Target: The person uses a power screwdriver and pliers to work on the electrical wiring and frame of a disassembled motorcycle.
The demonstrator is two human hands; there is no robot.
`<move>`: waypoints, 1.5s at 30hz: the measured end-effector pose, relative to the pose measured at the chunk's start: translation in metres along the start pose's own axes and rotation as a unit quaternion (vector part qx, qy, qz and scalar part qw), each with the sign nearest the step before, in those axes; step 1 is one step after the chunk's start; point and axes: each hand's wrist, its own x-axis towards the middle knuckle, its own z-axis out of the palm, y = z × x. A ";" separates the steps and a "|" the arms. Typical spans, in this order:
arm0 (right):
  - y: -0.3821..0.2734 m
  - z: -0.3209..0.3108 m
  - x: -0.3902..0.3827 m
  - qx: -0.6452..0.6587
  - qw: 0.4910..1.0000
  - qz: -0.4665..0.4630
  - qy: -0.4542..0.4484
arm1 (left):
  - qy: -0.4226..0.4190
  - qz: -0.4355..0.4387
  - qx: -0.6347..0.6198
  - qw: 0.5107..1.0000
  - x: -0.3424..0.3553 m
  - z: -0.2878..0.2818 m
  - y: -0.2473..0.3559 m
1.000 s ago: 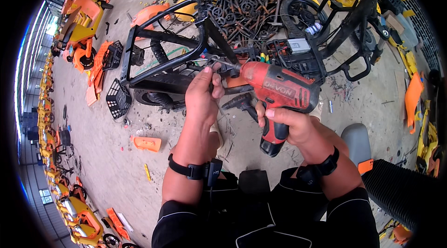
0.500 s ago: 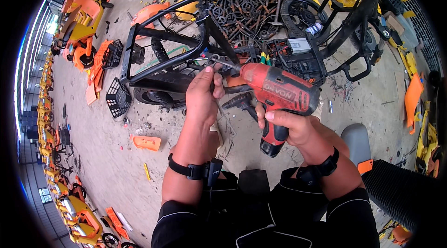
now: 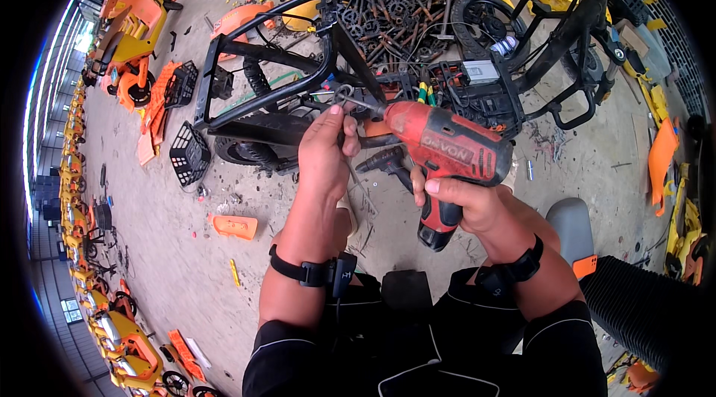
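My right hand (image 3: 464, 202) grips a red and black cordless drill (image 3: 440, 140) by its handle, and its long metal bit points left. At the tip of that bit, my left hand (image 3: 328, 136) is closed in a pinch. A small ring-shaped metal piece (image 3: 344, 92) shows just above its fingertips, beside the bit; the rest of what the fingers hold is hidden. Just beyond both hands lies a black tubular vehicle frame (image 3: 261, 110) with a coil shock absorber and a wheel. Below the red drill, a second, dark drill (image 3: 385, 164) rests near the frame.
A heap of rusty metal parts (image 3: 388, 17) is piled at the far side. Another black frame (image 3: 567, 46) stands at the right. Yellow and orange scooters (image 3: 130, 345) line the left. An orange plastic piece (image 3: 235, 226) and a black basket (image 3: 189, 155) lie on the floor.
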 end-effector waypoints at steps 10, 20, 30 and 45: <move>-0.003 0.006 -0.001 0.002 1.000 0.016 -0.006 | -0.006 0.005 -0.010 1.000 0.004 0.003 0.001; -0.008 0.005 0.002 0.004 1.000 0.019 0.018 | -0.027 0.009 -0.018 0.999 0.008 0.003 -0.001; -0.007 0.005 0.003 -0.001 1.000 0.014 0.014 | -0.023 0.023 -0.023 0.999 0.009 0.001 -0.001; -0.005 0.003 0.001 0.023 0.999 0.027 0.012 | -0.034 -0.026 -0.093 0.995 0.010 -0.003 0.001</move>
